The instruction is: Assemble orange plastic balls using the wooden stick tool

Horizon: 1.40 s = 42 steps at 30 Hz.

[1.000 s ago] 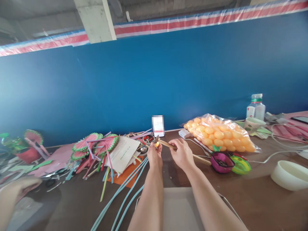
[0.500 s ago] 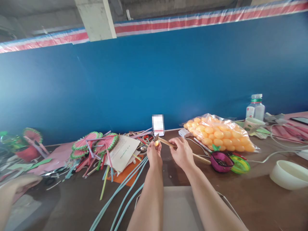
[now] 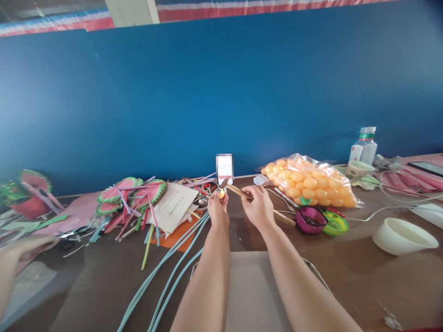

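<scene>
My left hand (image 3: 218,212) is closed, its fingertips pinching a small yellow-orange ball (image 3: 222,193). My right hand (image 3: 258,206) is wrapped around a long wooden-handled tool (image 3: 238,191), whose dark, blade-like tip lies close to the ball. Whether tip and ball touch I cannot tell. The back end of the handle sticks out to the right, near a purple bowl (image 3: 311,220) with small dark bits inside. Behind both hands a phone with a bright screen (image 3: 224,167) stands against the blue panel.
A clear bag of orange balls (image 3: 308,182) lies to the right, near a cream bowl (image 3: 403,237). Pale blue tubes (image 3: 169,258), papers (image 3: 175,205) and watermelon-patterned paper fans (image 3: 119,193) occupy the left. Another person's hand (image 3: 31,246) rests at the far left.
The view has tilted down a little, so everything sits higher in the picture. More of the ball shows between my left fingertips. Both hands keep their grips.
</scene>
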### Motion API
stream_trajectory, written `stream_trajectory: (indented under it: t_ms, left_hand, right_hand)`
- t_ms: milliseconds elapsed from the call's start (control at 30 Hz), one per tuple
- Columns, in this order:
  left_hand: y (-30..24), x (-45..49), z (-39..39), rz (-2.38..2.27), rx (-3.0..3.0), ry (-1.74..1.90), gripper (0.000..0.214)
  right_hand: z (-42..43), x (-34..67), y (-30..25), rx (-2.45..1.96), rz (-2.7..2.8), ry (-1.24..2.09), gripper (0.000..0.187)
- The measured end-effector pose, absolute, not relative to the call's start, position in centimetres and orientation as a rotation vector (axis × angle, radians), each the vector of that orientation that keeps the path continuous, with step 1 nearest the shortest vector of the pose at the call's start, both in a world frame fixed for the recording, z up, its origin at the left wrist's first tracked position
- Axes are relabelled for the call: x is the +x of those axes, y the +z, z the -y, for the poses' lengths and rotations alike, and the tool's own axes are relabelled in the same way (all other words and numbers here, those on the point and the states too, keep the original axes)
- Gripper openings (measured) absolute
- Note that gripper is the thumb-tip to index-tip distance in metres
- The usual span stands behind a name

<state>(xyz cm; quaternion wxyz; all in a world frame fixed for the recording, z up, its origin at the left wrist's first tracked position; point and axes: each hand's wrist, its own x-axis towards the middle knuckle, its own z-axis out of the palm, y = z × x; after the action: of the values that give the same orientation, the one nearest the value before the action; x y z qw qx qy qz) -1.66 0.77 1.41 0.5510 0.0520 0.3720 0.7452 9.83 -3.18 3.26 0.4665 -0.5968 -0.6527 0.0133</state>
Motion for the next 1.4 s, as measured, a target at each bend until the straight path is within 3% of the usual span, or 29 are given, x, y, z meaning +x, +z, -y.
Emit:
stream_trajectory:
  t_ms: [1400]
  left_hand:
    - [1.43, -1.81, -0.86, -0.859, 0.086, 1.791, 0.007]
  right_hand:
    - [3.2, 9.62, 3.2, -1.538, 1.657, 0.065, 0.021]
